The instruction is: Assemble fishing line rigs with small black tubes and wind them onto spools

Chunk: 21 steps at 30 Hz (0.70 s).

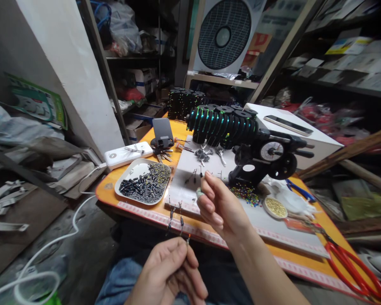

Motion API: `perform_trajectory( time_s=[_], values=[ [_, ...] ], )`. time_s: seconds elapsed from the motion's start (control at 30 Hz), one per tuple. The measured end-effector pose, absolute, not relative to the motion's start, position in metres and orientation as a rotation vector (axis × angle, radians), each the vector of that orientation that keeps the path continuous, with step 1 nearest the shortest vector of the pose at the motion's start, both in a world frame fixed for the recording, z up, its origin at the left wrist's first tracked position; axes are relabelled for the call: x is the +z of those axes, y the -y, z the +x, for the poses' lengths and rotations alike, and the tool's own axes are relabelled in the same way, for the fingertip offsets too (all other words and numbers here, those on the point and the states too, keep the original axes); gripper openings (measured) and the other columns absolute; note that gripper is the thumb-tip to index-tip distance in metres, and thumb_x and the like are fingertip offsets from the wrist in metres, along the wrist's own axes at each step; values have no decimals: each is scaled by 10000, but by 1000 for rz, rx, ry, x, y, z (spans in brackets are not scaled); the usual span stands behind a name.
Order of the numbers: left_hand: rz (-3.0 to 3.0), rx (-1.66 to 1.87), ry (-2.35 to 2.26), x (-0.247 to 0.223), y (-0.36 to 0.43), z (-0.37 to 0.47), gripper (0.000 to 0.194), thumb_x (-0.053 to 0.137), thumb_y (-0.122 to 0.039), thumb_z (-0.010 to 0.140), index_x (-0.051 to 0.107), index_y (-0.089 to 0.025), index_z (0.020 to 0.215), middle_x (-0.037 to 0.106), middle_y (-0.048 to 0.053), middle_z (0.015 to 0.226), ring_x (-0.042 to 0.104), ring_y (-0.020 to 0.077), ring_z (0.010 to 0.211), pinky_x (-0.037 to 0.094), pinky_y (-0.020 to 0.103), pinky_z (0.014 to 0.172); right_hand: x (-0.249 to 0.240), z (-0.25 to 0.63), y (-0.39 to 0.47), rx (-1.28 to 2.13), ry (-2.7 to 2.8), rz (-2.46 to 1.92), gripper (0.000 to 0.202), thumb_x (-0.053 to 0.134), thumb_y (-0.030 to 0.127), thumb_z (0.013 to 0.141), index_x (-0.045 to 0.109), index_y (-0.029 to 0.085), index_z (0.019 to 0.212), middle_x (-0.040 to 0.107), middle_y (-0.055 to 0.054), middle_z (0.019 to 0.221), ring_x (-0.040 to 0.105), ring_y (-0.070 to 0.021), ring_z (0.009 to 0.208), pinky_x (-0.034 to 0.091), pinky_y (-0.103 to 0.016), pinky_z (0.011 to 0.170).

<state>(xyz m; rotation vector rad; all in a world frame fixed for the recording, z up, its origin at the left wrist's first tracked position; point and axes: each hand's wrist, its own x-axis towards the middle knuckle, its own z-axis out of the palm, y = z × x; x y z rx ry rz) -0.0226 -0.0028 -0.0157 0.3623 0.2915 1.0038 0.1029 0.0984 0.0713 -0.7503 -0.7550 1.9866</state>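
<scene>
My left hand is low in front of the table, thumb and forefinger pinched on a small orange-tipped piece. My right hand is raised over the front of the grey board, fingers curled in and thumb against the forefinger. Whatever it grips, if anything, is too small to make out. A greenish wrap shows at one of its fingers. Between the hands and the tray, thin strands with small dark cylinders hang at the table's front edge. More small dark pieces lie on the board.
A white tray of small dark parts stands left. A black machine with disc-shaped spools stands behind my right hand. Colored beads, a dish of gold beads and red-handled scissors lie right. A power bank-like white box sits left.
</scene>
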Motion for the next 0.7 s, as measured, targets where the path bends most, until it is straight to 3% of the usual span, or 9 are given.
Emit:
perform_trajectory(
  time_s=[0.6,0.7],
  values=[
    [343,964,-389,5,7,-31,287,597,-344,925,658,-113,767,774,102,664,747,193,580,564,216,513,69,101,-98,1923,930,-807,485,620,556,787,348,207,589,463,95,393,242,-4,219,166,-101,232],
    [365,985,-419,0,6,-28,303,640,-390,889,644,-117,757,771,92,650,741,185,550,541,185,487,67,104,-98,1832,1093,-883,440,546,579,844,443,204,640,495,73,409,280,-24,228,175,-121,241]
  ],
)
